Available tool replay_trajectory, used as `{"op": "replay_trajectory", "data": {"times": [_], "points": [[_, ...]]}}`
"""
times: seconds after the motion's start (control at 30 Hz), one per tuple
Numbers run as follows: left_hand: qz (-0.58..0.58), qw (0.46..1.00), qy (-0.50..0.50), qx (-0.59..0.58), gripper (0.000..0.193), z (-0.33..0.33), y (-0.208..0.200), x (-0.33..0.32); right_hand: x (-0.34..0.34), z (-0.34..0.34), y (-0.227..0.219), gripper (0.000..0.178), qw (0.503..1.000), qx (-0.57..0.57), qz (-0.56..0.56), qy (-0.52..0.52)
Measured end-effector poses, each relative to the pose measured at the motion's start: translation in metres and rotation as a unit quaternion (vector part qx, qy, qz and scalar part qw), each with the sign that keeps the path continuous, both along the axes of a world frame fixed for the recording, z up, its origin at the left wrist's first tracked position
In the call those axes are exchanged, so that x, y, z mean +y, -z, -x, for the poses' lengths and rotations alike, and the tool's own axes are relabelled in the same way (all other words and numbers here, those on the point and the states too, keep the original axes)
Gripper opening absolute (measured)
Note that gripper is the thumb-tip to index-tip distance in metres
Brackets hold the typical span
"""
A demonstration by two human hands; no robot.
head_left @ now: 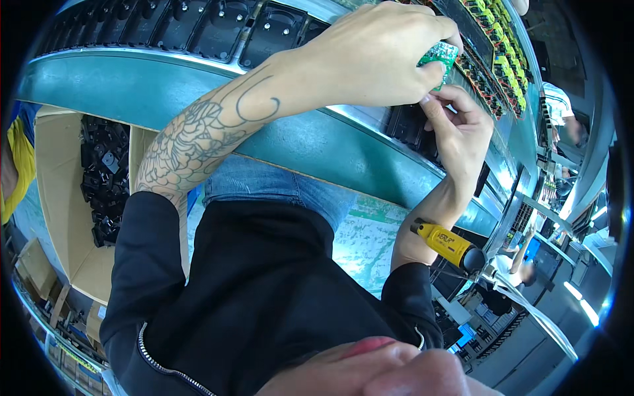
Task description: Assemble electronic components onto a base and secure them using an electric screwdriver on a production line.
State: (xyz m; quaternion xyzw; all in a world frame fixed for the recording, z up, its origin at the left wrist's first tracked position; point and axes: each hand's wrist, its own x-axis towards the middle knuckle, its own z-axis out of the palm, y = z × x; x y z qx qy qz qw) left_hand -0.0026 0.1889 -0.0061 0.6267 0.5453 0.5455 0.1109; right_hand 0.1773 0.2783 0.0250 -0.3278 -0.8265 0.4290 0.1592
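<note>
A: Where is the board held?

B: A small green circuit board [438, 55] is pinched in the left hand [370, 56], fingers curled tight round it, above the teal conveyor edge [132, 86]. The right hand [459, 129] is raised beneath it, fingertips closed on its lower corner.

A: Surroundings?

B: Glossy black moulded housings [218, 30] are rowed on the belt. A cardboard box [56, 171] of black plastic parts is seen at left; a yellow-handled tool [446, 243] is hung at right.
</note>
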Motion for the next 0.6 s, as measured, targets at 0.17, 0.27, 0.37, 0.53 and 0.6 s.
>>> {"op": "replay_trajectory", "data": {"times": [0.17, 0.27, 0.37, 0.53, 0.6], "points": [[-0.061, 0.998, -0.016, 0.022, 0.029, -0.002, 0.012, 0.007, 0.002, -0.001, 0.004, 0.012, 0.999, 0.04, 0.012, -0.002], [-0.108, 0.993, -0.024, 0.039, 0.028, -0.004, 0.016, 0.009, 0.004, -0.003, 0.007, 0.011, 0.997, 0.069, 0.018, 0.0], [-0.083, 0.996, 0.005, 0.015, 0.026, -0.006, 0.008, 0.005, 0.009, -0.009, 0.012, 0.011, 0.997, 0.067, -0.001, -0.025], [-0.078, 0.997, 0.015, 0.011, 0.025, -0.006, 0.008, 0.005, 0.009, -0.01, 0.012, 0.011, 0.997, 0.074, 0.014, -0.024], [-0.08, 0.997, 0.015, 0.012, 0.025, -0.006, 0.01, 0.006, 0.009, -0.011, 0.012, 0.011, 0.997, 0.076, 0.021, -0.021]]}}
